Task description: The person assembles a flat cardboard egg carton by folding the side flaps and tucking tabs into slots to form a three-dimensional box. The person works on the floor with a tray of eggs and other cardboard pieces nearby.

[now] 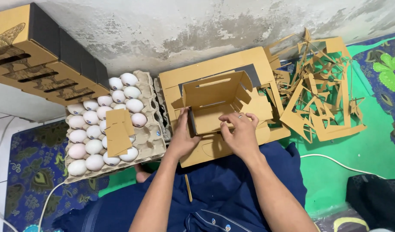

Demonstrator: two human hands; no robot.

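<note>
- I see my left hand (183,136) gripping the left wall of a half-folded brown cardboard box (214,103), thumb inside and fingers around the outside.
- My right hand (240,132) is pinched on the box's front edge, fingers curled over the flap.
- The box sits open-topped on a stack of flat cardboard sheets (214,68), right in front of my lap and against the wall.
- Just left of it I note an egg tray (152,144) filled with pale eggs (94,146), with a small cardboard piece (118,132) lying on them.
- Finished boxes (42,64) are stacked at the upper left.
- A heap of cardboard offcuts (322,99) lies to the right on a green mat (356,150).
</note>
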